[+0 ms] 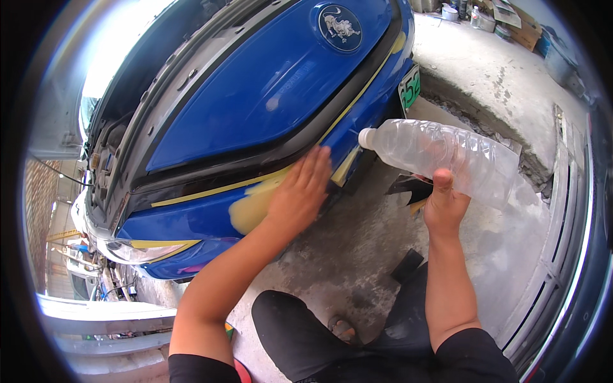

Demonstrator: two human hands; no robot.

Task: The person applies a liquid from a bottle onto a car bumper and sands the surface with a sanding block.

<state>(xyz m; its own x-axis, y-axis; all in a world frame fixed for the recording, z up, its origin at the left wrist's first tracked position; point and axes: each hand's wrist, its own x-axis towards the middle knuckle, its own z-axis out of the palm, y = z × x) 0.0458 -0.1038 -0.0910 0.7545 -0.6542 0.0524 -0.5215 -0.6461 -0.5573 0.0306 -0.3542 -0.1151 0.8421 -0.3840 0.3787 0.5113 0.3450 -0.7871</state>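
My left hand lies with fingers stretched out over the blue car's front bumper, on and beside a pale yellow filler patch below yellow masking tape. My right hand grips a clear plastic bottle tilted sideways, its white capped end toward the car near the bumper's edge. Dark sheets with a tan piece show just under that hand; whether my fingers hold them too is hard to tell. Above my left hand is a blue panel with a round lion emblem.
The open engine bay is at left. A headlamp has tape along it. At right are a concrete ledge with containers and cardboard, and metal rails. My bent knee and a dark block are low in view.
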